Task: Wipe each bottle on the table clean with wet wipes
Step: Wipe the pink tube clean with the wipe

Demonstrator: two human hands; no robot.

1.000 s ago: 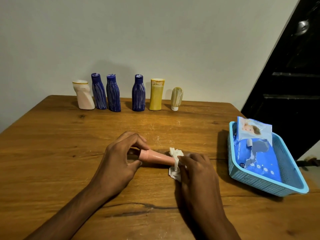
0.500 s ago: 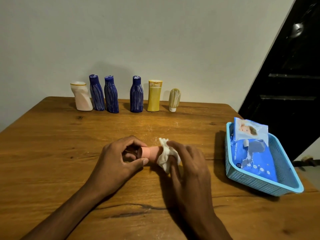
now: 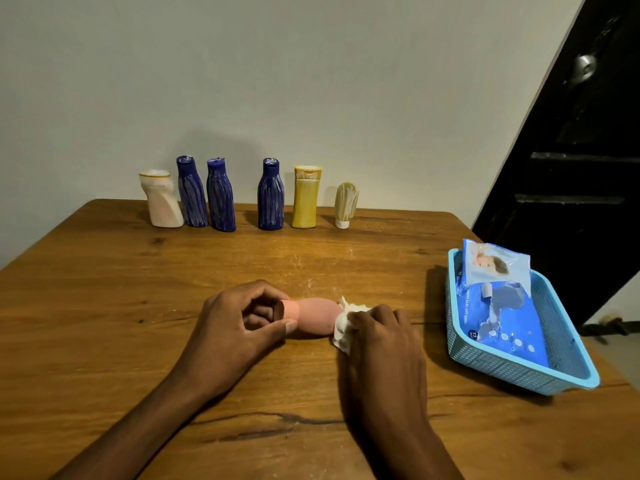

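Left hand (image 3: 235,320), fingers curled, pinches the narrow cap end of a pink bottle (image 3: 311,317) lying on its side near the middle of the wooden table (image 3: 104,306), the cap pointing left. Right hand (image 3: 384,337) grips a crumpled white wipe (image 3: 344,323) and presses it against the bottle's wider right end, covering that end from view. Along the far edge of the table, against the wall, six more bottles stand upright in a row; from left to right: a white bottle (image 3: 162,199) with a leaning body, two blue bottles (image 3: 192,192) (image 3: 220,195) close together, a gap, a third blue bottle (image 3: 270,195), a yellow bottle (image 3: 306,197), and a small olive bottle (image 3: 346,204) standing on its white cap. The blue bottles show pale streaks down their sides. At the right edge of the table, well apart from the hands, a light-blue basket (image 3: 502,372) holds a blue pack of wipes (image 3: 498,306), its far end propped on the basket rim. Pale smudges mark the tabletop just beyond the pink bottle.
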